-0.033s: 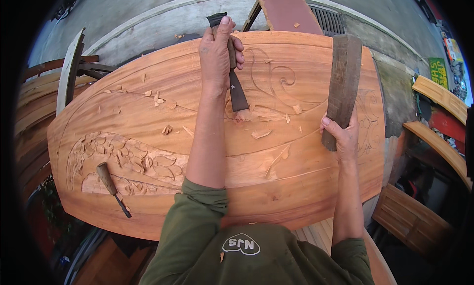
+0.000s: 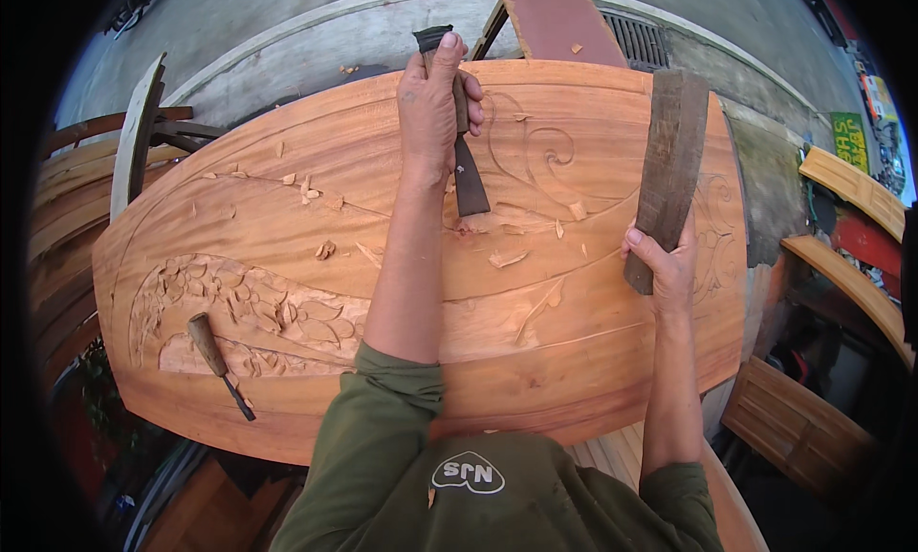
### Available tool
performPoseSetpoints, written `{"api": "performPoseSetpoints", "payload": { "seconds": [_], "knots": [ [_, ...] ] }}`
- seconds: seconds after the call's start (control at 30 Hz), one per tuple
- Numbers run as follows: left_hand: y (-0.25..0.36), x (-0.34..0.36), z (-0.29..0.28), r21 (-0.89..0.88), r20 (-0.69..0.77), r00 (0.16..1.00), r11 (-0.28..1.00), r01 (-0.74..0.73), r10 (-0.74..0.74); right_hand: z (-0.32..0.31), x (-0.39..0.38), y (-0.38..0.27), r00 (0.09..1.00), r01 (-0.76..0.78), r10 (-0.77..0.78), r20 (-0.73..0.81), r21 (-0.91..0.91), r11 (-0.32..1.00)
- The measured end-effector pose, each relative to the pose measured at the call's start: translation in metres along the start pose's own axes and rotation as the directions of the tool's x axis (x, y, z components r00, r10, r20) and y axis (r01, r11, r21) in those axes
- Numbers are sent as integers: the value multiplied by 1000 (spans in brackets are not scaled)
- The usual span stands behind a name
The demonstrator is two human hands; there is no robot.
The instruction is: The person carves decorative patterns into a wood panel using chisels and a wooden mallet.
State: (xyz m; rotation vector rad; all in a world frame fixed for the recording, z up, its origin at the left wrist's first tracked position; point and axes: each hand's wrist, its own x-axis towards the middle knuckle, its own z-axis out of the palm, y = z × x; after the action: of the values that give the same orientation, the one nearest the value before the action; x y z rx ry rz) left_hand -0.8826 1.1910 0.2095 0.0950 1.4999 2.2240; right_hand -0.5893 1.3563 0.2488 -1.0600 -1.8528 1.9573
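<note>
My left hand (image 2: 435,112) is closed round the wooden handle of a wide flat chisel (image 2: 469,179), whose top is wrapped in black. The blade points down toward me, its edge at the carved line on a large wooden panel (image 2: 535,375). In my right hand (image 2: 666,260) is a thick, dark wooden mallet block (image 2: 672,150), gripped at its lower end and held above the panel's right part. A second, narrower chisel (image 2: 212,346) with a wooden handle lies on the panel at the left, beside carved leaves and flowers (image 2: 249,303).
Wood shavings (image 2: 507,259) are scattered over the panel, which bears drawn scrolls (image 2: 552,148). A reddish board (image 2: 559,21) extends beyond its far edge. Stacked timber (image 2: 72,212) stands at left; a panelled wooden piece (image 2: 794,423) lies at lower right. A drain grate (image 2: 634,40) is in the pavement.
My left hand and its chisel have shifted slightly to the right. The mallet block in my right hand has moved slightly right at its top.
</note>
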Motion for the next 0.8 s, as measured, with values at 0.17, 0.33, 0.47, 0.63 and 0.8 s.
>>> {"api": "performPoseSetpoints", "payload": {
  "seconds": [0.17, 0.33, 0.47, 0.63, 0.8],
  "knots": [
    [-16, -4, 9, 38, 57, 998, 999, 27, -29, 6, -9, -15, 989, 120, -125, -74, -71, 990],
    [-6, -4, 4, 104, 20, 1000, 994, -15, 13, 12, -4, -39, 964, 251, -261, -48, -153, 956],
    [-10, -4, 4, 49, 40, 999, 999, 7, -9, 20, -1, -55, 945, 312, -323, -44, -171, 935],
    [-13, -5, 9, 50, 101, 992, 996, 75, -79, 25, 1, -74, 940, 331, -339, -46, -126, 935],
    [-10, -8, 12, 17, 161, 986, 999, 47, -49, 15, 10, -88, 908, 381, -407, -99, -211, 900]
  ]
}}
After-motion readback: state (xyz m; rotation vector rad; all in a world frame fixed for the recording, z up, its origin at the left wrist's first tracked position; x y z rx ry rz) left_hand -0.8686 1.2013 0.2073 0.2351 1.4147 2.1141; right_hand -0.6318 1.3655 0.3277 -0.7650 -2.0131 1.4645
